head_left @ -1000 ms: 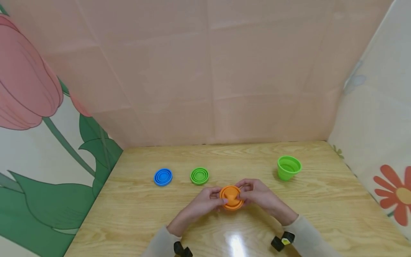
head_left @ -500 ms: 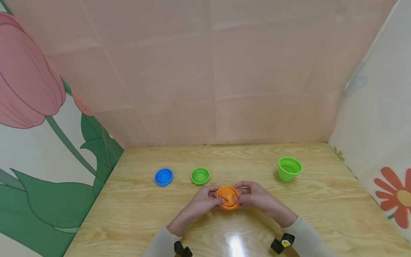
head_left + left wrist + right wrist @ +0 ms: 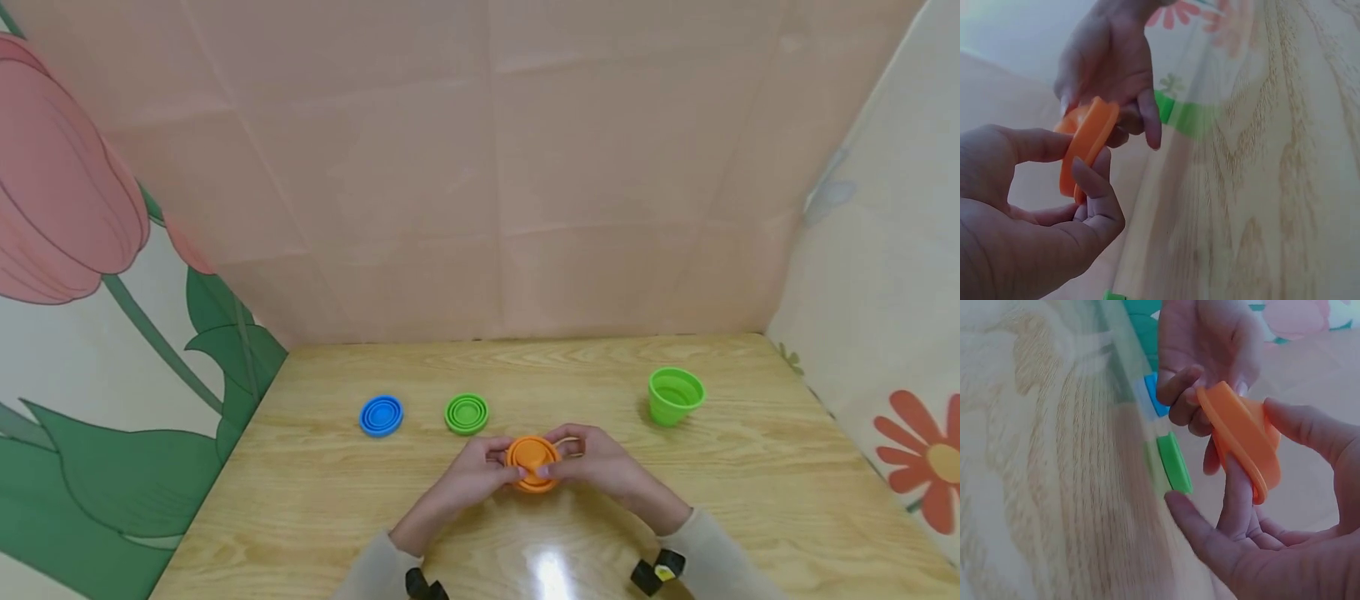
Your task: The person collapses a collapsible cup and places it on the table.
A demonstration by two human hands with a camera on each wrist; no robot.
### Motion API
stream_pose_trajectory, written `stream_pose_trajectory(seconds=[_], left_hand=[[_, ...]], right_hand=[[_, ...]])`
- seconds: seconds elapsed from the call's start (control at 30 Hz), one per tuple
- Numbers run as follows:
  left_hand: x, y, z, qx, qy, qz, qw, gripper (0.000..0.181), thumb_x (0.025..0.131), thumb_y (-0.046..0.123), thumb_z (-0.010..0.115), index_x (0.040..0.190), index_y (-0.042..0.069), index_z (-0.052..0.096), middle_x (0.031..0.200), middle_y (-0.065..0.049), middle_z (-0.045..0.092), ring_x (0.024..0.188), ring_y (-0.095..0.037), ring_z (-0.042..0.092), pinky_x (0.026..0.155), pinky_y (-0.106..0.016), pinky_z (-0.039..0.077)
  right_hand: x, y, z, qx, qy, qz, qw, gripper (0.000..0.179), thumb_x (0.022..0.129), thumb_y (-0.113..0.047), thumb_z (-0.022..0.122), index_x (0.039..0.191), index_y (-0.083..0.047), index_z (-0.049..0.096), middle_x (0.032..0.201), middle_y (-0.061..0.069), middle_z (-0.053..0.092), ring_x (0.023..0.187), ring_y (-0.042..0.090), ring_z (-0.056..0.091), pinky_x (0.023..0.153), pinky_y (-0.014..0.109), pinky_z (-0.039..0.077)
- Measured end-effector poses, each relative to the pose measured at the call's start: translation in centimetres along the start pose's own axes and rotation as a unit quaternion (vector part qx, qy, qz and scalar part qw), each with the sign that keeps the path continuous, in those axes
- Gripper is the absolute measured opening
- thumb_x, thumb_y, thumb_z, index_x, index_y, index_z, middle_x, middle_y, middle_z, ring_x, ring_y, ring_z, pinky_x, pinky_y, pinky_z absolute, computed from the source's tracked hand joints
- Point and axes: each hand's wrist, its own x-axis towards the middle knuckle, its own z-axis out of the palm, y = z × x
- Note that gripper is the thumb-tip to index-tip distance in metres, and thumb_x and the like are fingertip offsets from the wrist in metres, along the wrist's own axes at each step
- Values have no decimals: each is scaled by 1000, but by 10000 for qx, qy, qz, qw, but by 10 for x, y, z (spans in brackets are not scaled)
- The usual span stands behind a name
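Fingers (image 3: 1041, 145) of left hand (image 3: 474, 473) and right hand (image 3: 600, 463) pinch one orange collapsible cup (image 3: 532, 452) between them; beyond the hands sit one collapsed blue cup (image 3: 381, 416), one collapsed green cup (image 3: 467, 414), and, rightward, one expanded green cup (image 3: 672, 402).

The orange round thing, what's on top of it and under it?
The left hand and right hand each have a thumb on top of the orange round thing. Wrist views show fingers underneath. The head view can't show the table it covers.
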Motion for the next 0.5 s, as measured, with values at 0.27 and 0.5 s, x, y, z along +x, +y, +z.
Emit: stream_pose_trajectory(seconds=[0.27, 0.5], left_hand=[[0, -3, 3, -10, -161, 139, 9998, 37, 95, 4, 72, 132, 1, 68, 101, -5, 71, 85, -11, 64, 71, -19, 55], [-1, -5, 6, 57, -101, 76, 9999, 40, 95, 4, 73, 134, 0, 67, 105, -7, 71, 89, -12, 65, 74, -21, 58]], right_hand=[[0, 0, 2, -442, 249, -150, 9986, 58, 83, -11, 87, 128, 10, 57, 96, 9, 74, 86, 15, 68, 72, 22, 61], [1, 1, 5, -800, 461, -177, 9956, 55, 79, -7, 86, 125, 10, 60, 97, 11, 72, 87, 17, 65, 70, 21, 58]])
